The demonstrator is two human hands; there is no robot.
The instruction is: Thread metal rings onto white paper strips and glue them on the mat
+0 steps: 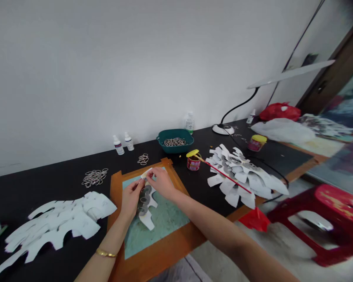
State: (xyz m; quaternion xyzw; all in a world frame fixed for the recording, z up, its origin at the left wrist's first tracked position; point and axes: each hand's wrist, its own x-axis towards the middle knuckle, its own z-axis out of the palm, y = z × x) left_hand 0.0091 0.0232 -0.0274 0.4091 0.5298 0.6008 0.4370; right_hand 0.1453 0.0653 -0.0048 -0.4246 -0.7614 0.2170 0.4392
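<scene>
A white cut-out strip [147, 221] with grey round patches and scalloped edges lies on a pale green mat [167, 223] with a brown taped border. Thin ring outlines show on the grey patches. At the strip's upper end my left hand [132, 196] is closed, thumb and fingers pinched at its edge. My right hand [161, 181] reaches in from the other side, its fingertips pinched close against those of the left. Whatever small thing sits between the right fingertips is too small to make out.
White cut-out pieces [73, 215] lie stacked left, with more pieces [238, 172] fanned out right under a red stick [226, 176]. Metal rings [94, 177], a green ring-filled basin [176, 149], a red tub [193, 163], bottles [118, 145] and a lamp [223, 129] stand around.
</scene>
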